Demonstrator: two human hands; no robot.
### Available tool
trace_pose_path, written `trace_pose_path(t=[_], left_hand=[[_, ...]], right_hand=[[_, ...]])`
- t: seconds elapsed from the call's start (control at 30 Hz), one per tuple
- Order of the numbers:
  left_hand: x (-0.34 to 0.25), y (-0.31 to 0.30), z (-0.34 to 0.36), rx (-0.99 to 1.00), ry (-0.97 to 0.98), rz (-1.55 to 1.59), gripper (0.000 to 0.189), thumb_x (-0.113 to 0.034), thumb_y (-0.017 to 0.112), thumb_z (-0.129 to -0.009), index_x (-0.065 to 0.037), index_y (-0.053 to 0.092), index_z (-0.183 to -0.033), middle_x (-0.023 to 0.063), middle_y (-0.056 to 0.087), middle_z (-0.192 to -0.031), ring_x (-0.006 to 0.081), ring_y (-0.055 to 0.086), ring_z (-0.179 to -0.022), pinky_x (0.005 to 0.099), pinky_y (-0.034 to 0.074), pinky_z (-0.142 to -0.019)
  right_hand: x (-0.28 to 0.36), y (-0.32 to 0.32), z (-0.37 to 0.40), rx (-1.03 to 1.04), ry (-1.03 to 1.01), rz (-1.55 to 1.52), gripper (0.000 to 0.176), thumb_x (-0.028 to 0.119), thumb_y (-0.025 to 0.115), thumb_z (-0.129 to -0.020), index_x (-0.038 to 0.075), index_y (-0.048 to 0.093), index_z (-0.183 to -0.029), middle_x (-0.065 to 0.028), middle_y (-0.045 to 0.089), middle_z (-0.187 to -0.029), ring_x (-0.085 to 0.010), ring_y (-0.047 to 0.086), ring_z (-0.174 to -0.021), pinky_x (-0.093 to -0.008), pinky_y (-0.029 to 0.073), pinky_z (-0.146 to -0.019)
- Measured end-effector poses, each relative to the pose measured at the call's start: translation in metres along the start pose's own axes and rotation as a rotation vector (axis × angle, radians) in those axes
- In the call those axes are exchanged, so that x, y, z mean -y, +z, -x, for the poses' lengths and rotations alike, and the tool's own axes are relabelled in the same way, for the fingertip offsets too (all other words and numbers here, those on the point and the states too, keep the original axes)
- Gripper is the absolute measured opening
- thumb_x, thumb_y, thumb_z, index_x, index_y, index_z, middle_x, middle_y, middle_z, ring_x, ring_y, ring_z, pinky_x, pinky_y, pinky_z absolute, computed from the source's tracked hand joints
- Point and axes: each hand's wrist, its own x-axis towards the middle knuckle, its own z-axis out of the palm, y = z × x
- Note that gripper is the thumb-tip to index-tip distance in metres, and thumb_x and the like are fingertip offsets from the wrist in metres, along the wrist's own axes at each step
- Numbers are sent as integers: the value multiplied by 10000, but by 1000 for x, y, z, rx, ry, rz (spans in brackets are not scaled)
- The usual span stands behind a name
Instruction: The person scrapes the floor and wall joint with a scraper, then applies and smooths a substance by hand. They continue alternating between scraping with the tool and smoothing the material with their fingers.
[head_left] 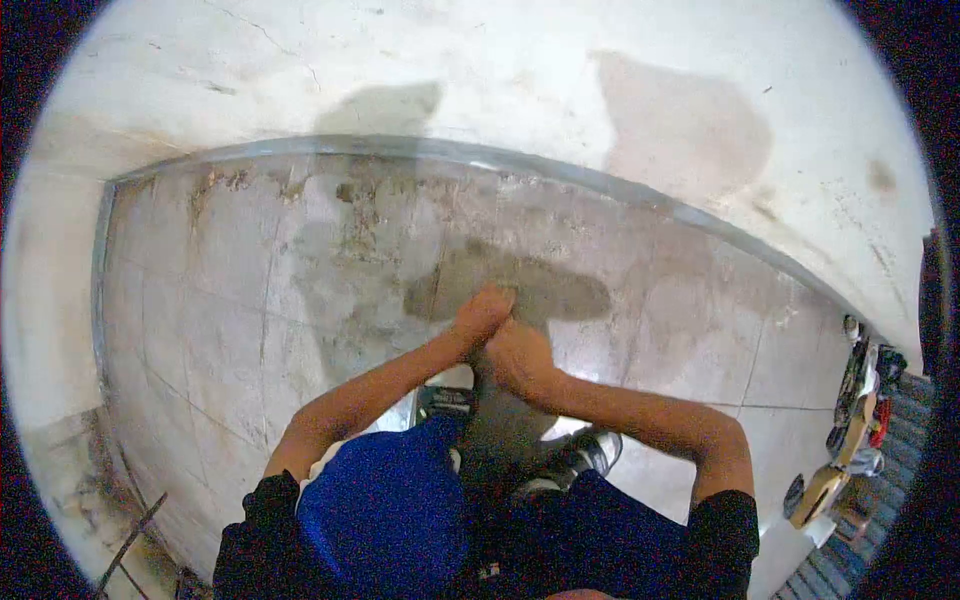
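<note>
My left hand [485, 311] and my right hand [522, 362] meet in front of me, low over the floor. Both are closed, the left just beyond the right, with fingers curled in against each other. I cannot tell what they grip, if anything. Beyond them a dark patch [570, 287] spreads across the grey tiled floor [700, 330]. Bright blue fabric [385, 505] covers the area of my left thigh, below my left forearm. Between and beside my forearms show a dark shoe [447, 402] and a striped shoe [595, 455].
A stained white wall [520, 70] rises behind the floor, with a grey strip [560, 168] along its base. At the right, shoes and other small items [825, 492] lie beside a corrugated grey surface [895, 450]. A thin dark stick [132, 540] leans at the lower left.
</note>
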Motion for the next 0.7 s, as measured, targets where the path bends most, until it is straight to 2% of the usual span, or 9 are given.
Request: trace_pose_path(t=[0.1,0.17,0.23,0.33,0.37,0.47,0.57,0.67,0.7], left_hand=[[37,-8,-38,245,-81,29,197,-139,525,-757,-63,541,-937,164,576,-887,337,551,-850,449,421,-688],[52,-15,-36,132,-95,151,200,-126,525,-754,-51,542,-939,169,572,-890,344,548,-837,450,416,-701],[30,-51,-41,85,-93,175,213,-108,535,-741,-40,551,-943,171,575,-875,355,547,-824,447,424,-712],[20,-24,-25,137,-44,39,176,-101,539,-738,-30,550,-899,168,579,-875,362,552,-827,446,429,-718],[27,-17,-25,98,17,-37,169,-105,536,-743,-23,554,-889,165,593,-880,355,564,-872,442,450,-770],[37,-59,-60,295,-128,102,148,-102,530,-744,-9,559,-855,162,609,-874,327,577,-915,421,460,-822],[24,-59,-61,412,-161,-14,117,-95,523,-744,-23,570,-825,150,616,-834,304,588,-913,396,468,-837],[23,-27,-30,77,24,-39,89,-85,518,-745,-31,562,-801,134,609,-804,288,592,-895,397,473,-801],[25,-36,-35,287,6,-70,110,-84,516,-744,-21,560,-824,130,603,-794,291,600,-850,403,475,-790]], right_hand=[[-14,-5,-25,-9,-29,93,118,107,560,-741,26,644,-723,-123,627,-668,-260,639,-630,-380,524,-564],[-14,-13,-45,94,40,105,124,110,560,-747,36,651,-704,-116,632,-672,-249,645,-645,-381,526,-560],[-7,-20,-41,196,47,114,139,109,550,-761,32,662,-732,-119,639,-694,-243,656,-702,-374,534,-575],[-1,23,-14,-40,-26,92,139,121,549,-766,51,665,-734,-116,642,-709,-219,651,-704,-348,523,-547],[2,13,-15,-5,-6,100,141,134,548,-767,59,664,-737,-118,643,-723,-220,649,-733,-345,521,-554],[-15,-11,-49,197,23,112,148,131,553,-763,48,674,-747,-123,644,-722,-252,647,-757,-374,531,-600],[-7,-29,-46,288,61,59,139,135,571,-745,46,677,-727,-122,643,-716,-264,645,-757,-382,533,-620],[4,-5,-18,140,-66,99,114,144,590,-726,79,669,-674,-111,644,-708,-241,639,-702,-357,513,-560],[4,4,-24,69,-41,104,112,150,589,-721,99,654,-647,-108,643,-703,-225,638,-689,-340,490,-517]])
